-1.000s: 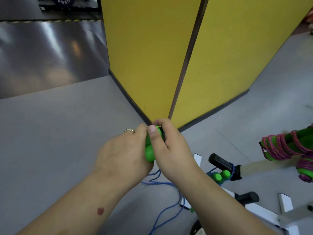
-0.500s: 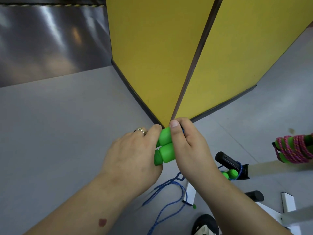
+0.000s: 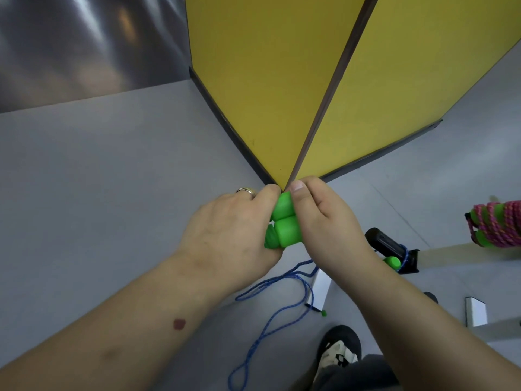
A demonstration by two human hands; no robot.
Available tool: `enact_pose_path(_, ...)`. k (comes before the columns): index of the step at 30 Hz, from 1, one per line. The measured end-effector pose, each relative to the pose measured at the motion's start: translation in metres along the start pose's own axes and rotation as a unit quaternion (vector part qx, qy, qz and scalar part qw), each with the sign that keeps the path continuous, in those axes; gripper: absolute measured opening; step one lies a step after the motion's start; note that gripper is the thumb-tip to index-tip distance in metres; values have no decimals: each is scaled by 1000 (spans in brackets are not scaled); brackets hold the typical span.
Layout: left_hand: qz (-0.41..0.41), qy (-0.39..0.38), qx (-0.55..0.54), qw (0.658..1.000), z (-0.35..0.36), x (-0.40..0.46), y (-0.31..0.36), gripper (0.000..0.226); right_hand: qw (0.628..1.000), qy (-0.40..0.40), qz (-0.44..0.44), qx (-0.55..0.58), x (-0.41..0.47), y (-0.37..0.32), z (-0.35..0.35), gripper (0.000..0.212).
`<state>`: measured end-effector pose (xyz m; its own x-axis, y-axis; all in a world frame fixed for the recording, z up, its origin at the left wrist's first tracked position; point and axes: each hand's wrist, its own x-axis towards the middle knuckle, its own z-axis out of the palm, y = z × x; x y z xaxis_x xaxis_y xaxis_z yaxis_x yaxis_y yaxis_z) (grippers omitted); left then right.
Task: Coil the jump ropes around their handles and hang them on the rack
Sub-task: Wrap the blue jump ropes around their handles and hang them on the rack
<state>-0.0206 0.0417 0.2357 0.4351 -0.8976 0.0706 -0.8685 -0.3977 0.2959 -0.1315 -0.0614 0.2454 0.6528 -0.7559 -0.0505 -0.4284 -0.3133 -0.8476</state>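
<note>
Two green jump-rope handles (image 3: 284, 224) lie side by side between my hands. My left hand (image 3: 231, 230), with a ring on one finger, grips them from the left. My right hand (image 3: 324, 218) pinches them from the right, thumb on top. Their blue rope (image 3: 282, 306) hangs below in loose loops down to the floor. At the right, a pink rope coiled round green handles (image 3: 499, 224) hangs on the rack. A black rack peg (image 3: 386, 245) carries another green handle (image 3: 392, 262) with blue rope.
A folded yellow partition (image 3: 282, 80) stands straight ahead, its corner just beyond my hands. White rack legs (image 3: 321, 286) rest on the grey floor at lower right. My shoe (image 3: 338, 351) is below the hands. A shiny dark floor (image 3: 84, 46) lies at the upper left.
The handles have turned so that two rounded ends face me side by side. Both hands keep their hold. The view has tilted down, bringing my shoe into sight.
</note>
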Motion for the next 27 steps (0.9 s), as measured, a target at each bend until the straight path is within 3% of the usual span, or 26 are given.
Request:
enact_pose_path(4,-10,-30,-1,1000,-3,0,-2,59,999,-30,26,34,1,-1,-4,34)
enact_pose_path(8,-8,-38,-1,999,-13,1,-5,48,984,-99,79,123,0,-7,-14,31)
enact_pose_path(13,3,-42,-11,999,-15,-1,-3,42,991,-48,55,111,1,1,-4,35)
enact_pose_path(20,-1,-38,-11,999,-17,0,-8,65,991,-24,43,127,3,2,1,33)
enact_pose_path(24,-11,-55,-15,998,-21,-1,-9,58,983,-71,68,156,3,0,-4,33)
enact_pose_path(27,-9,-53,-25,998,-24,0,-11,57,972,-135,75,176,6,3,-14,53)
